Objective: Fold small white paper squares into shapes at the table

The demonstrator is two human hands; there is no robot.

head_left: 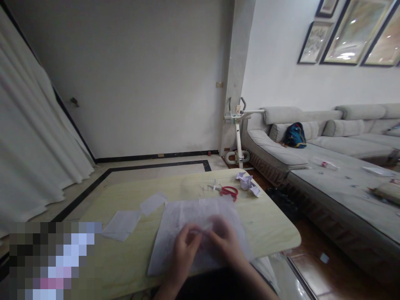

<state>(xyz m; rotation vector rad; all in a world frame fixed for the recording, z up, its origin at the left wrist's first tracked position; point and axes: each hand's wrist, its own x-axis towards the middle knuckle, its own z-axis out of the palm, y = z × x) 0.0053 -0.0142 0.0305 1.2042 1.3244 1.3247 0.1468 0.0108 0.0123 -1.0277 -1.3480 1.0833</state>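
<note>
Both of my hands are close together over a large white sheet (178,214) spread at the table's near edge. My left hand (188,243) has its thumb and fingertips pinched together. Against it, my right hand (223,237) is also pinched, its fingers smeared by motion. Between the fingertips is something small and pale, perhaps thin paper, too blurred to name. Beyond the sheet lie red-handled scissors (229,191), with small white scraps (214,186) by their blades. Folded white paper pieces (246,182) sit at the far right corner.
Thin white paper squares (123,225) rest on the left of the pale wooden table (275,233). A grey sofa (312,187) with a blue backpack (296,135) stands to the right. An exercise machine (239,137) is by the wall, and a white curtain (31,125) hangs left.
</note>
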